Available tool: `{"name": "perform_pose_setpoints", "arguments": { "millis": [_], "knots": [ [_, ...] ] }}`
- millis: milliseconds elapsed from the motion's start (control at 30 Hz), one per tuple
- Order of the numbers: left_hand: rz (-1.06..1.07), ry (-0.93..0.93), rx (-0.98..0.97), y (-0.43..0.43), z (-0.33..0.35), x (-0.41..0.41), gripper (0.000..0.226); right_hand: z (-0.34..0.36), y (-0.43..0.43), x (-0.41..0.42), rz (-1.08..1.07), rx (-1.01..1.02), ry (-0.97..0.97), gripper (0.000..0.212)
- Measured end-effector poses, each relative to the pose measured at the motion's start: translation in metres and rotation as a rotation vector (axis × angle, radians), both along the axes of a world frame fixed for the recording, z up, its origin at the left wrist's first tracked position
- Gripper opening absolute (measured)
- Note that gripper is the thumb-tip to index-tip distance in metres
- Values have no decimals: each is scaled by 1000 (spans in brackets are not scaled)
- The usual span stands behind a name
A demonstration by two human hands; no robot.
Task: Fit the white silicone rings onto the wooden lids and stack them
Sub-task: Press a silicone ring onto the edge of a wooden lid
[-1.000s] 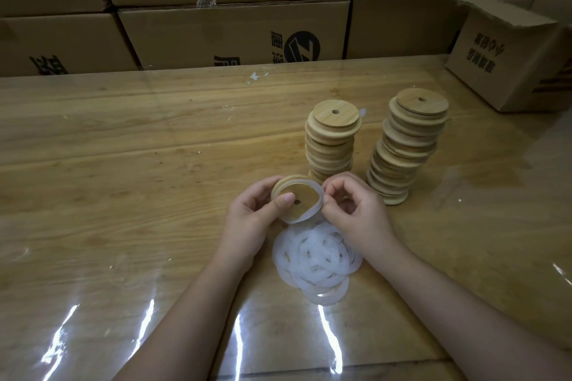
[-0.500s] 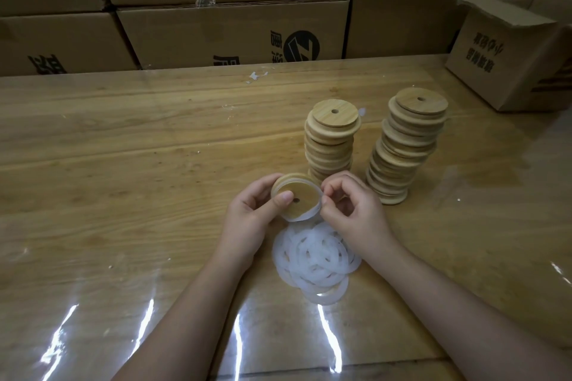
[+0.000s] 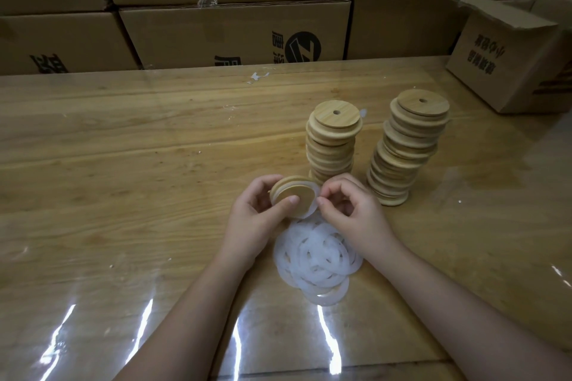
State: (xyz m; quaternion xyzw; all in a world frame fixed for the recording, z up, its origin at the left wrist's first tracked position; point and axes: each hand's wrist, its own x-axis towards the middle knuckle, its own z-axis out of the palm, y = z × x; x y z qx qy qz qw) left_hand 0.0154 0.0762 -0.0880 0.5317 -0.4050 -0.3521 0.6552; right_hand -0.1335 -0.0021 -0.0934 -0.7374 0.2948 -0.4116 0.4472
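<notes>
one stiff-looking wooden lid [image 3: 295,195] hung just nearside of the left stack [image 3: 332,145], left hand [image 3: 252,221] curled round its rim, right hand [image 3: 356,216] pinching the surely soft, stretchy white ring [image 3: 316,198] at its right edge.

Tilted wooden lid [image 3: 297,198], white silicone ring [image 3: 316,195] at its right edge.
Loose rings [image 3: 315,260] heaped below; two lid stacks [image 3: 332,145] [image 3: 405,151] behind.

left hand [image 3: 250,221] bare, thumbnail short, plain | right hand [image 3: 356,215] bare | left forearm [image 3: 192,315] bare to bottom centre | right forearm [image 3: 464,315] bare to lower right corner
</notes>
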Motion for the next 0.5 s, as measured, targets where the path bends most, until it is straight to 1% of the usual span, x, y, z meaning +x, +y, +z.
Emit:
{"name": "perform_pose_setpoints", "arguments": {
  "millis": [100, 233, 400, 500],
  "knots": [
    [12, 12, -13, 1, 1, 0, 26, 1, 1, 0, -6, -11, -2, 19],
    [2, 48, -10, 1, 2, 1, 26, 2, 3, 0, -7, -47, -2, 14],
    [2, 84, 11, 2, 1, 3, 31, 5, 5, 0, -8, -49, -2, 13],
    [-1, 120, 26, 2, 1, 4, 34, 5, 5, 0, -21, -61, -2, 17]
  ]
}}
